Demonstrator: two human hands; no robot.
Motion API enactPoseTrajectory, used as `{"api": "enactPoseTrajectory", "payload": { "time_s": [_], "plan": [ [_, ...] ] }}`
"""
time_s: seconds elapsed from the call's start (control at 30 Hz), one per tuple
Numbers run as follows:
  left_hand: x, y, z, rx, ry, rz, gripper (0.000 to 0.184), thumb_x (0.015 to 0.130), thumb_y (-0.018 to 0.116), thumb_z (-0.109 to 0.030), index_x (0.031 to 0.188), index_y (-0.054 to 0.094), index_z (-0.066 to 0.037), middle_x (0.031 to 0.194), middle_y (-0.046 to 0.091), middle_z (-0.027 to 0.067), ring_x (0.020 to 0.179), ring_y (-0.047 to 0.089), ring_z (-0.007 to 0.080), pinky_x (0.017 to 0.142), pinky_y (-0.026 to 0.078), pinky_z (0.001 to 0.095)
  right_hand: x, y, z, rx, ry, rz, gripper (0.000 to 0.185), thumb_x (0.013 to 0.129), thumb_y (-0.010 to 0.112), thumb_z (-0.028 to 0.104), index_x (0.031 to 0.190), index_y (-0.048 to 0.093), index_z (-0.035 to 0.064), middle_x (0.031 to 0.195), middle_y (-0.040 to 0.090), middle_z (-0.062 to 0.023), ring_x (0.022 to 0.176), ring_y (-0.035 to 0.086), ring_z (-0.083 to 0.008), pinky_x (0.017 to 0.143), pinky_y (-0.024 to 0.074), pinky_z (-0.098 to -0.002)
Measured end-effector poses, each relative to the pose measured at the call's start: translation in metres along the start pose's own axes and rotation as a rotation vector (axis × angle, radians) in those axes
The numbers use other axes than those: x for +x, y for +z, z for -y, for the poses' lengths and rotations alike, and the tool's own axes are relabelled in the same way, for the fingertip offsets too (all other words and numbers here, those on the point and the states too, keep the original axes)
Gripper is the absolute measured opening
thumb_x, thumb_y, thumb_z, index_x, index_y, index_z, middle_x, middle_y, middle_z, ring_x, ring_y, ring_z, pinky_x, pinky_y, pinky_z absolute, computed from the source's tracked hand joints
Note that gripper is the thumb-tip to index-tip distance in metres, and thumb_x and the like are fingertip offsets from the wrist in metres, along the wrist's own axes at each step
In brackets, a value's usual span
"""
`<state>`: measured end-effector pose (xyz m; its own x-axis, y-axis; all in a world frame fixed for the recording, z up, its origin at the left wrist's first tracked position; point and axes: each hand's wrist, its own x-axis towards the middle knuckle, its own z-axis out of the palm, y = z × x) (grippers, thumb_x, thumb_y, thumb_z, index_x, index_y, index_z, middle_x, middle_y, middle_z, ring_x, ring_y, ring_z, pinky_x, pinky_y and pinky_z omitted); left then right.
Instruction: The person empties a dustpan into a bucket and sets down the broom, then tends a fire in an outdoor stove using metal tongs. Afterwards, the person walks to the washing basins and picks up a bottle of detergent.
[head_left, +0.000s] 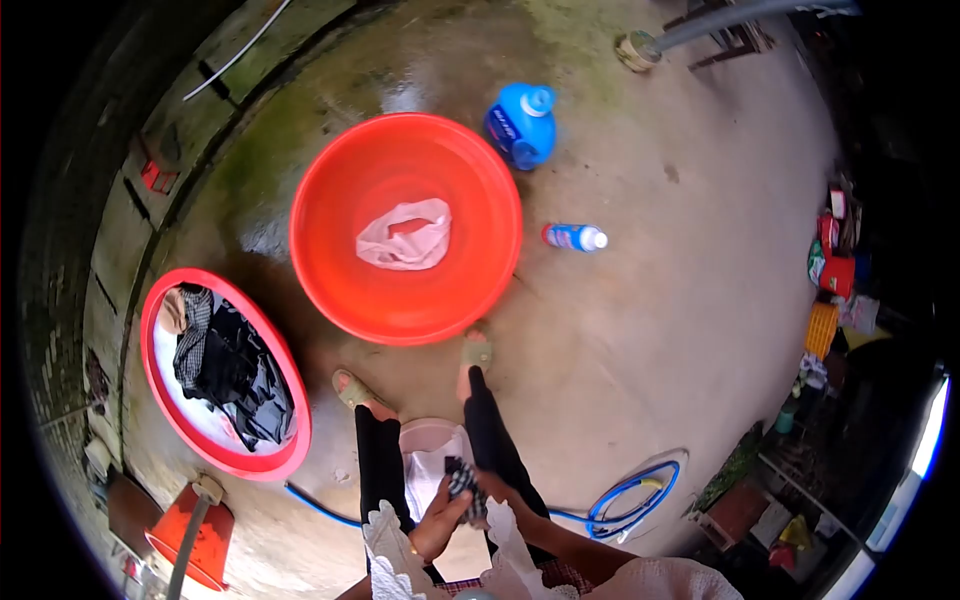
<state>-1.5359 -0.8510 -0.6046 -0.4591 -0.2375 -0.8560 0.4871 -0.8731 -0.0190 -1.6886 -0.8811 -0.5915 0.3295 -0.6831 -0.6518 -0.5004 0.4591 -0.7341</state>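
Observation:
Close to my body, my left hand (436,524) and my right hand (496,490) are closed on a bunched black-and-white checked cloth (461,478). Just beyond it, between my legs, stands a pale pink bucket (424,434) with whitish cloth (423,470) inside. In front of my feet sits a large red basin (405,315) holding a crumpled pale pink cloth (405,252). To the left, a pink-rimmed basin (152,350) contains dark garments (235,355), a checked piece among them, in whitish suds or water.
A blue jug (524,125) and a small blue-and-white bottle (574,237) are right of the red basin. A blue hose (597,515) coils at lower right. An orange-red bucket (205,555) stands at lower left. Assorted items, including a yellow crate (822,328), line the right edge.

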Motion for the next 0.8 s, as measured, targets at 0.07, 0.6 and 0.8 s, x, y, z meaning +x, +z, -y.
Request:
{"api": "enactPoseTrajectory", "payload": {
  "time_s": [0.07,0.6,0.8],
  "plan": [
    [0.011,0.033,-0.018,-0.052,0.128,0.169,0.062,0.089,0.046,-0.021,0.137,0.01,-0.003,0.123,0.041,0.0129,0.107,0.044,0.0171,0.09,0.036,0.0294,0.01,-0.032,-0.014,0.292,0.259,-0.076,0.047,0.068,0.07,0.014,0.108,0.049,0.0026,0.097,0.057,-0.0111,0.088,0.057,-0.02,0.078,0.0447,-0.029],
    [0.184,-0.061,-0.082,0.419,0.297,-0.248,0.032,0.082,0.055,-0.012,0.111,0.052,0.002,0.098,0.058,0.0077,0.086,0.056,0.0144,0.073,0.043,0.025,0.301,-0.262,-0.111,-0.53,0.025,-0.248,0.061,0.069,0.062,0.02,0.121,0.039,-0.0015,0.105,0.054,-0.0245,0.098,0.052,-0.0377,0.083,0.0423,-0.042],
    [0.286,-0.08,-0.179,0.579,0.659,-0.26,0.025,0.082,0.054,-0.007,0.105,0.054,0.003,0.095,0.059,0.0071,0.088,0.054,0.0132,0.079,0.043,0.0249,0.496,-0.308,-0.109,-0.376,0.077,-0.828,0.068,0.064,0.068,0.019,0.12,0.039,-0.0067,0.107,0.053,-0.0259,0.104,0.051,-0.0357,0.087,0.0418,-0.0375]
  ]
}}
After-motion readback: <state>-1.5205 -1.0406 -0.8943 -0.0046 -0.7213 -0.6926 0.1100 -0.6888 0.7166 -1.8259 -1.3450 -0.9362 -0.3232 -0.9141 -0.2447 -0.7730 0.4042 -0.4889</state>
